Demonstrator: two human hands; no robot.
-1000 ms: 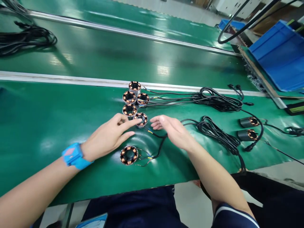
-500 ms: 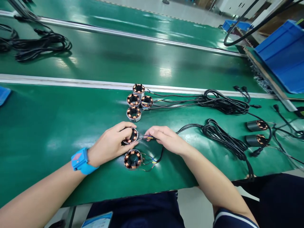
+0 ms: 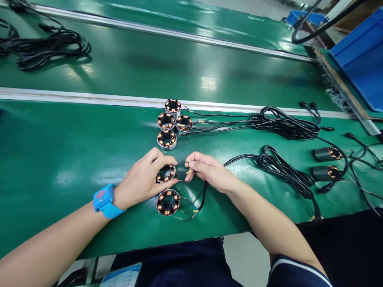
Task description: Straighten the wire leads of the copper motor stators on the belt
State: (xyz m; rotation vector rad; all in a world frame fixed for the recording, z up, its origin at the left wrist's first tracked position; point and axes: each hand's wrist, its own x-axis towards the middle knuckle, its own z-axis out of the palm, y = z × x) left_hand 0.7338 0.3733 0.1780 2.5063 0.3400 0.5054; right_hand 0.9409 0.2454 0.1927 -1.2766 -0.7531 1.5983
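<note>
My left hand [image 3: 149,171], with a blue wrist strap [image 3: 105,202] behind it, grips a motor stator [image 3: 165,173] with copper windings around its ring. Thin bare leads stick out from the stator's right side. My right hand [image 3: 209,171] pinches the stripped end of a black cable, and a yellow wire [image 3: 190,172] shows at its fingertips. Just below, another stator [image 3: 168,202] lies on the green mat beside a cable end with thin coloured wires [image 3: 194,210]. Whether the leads and cable wires touch inside my right fingers is hidden.
Several stators [image 3: 166,139] stand grouped above my hands, their cables running right to a black coil [image 3: 278,121]. Another cable coil [image 3: 284,171] lies lower right, near two dark cylinders with windings [image 3: 324,173]. More black cable [image 3: 56,48] lies far left. A blue bin [image 3: 362,59] is at upper right.
My left index finger has come out of the stator's opening and now rests at its rim. My right fingers have shifted slightly, and the thin leads between the hands look more spread.
</note>
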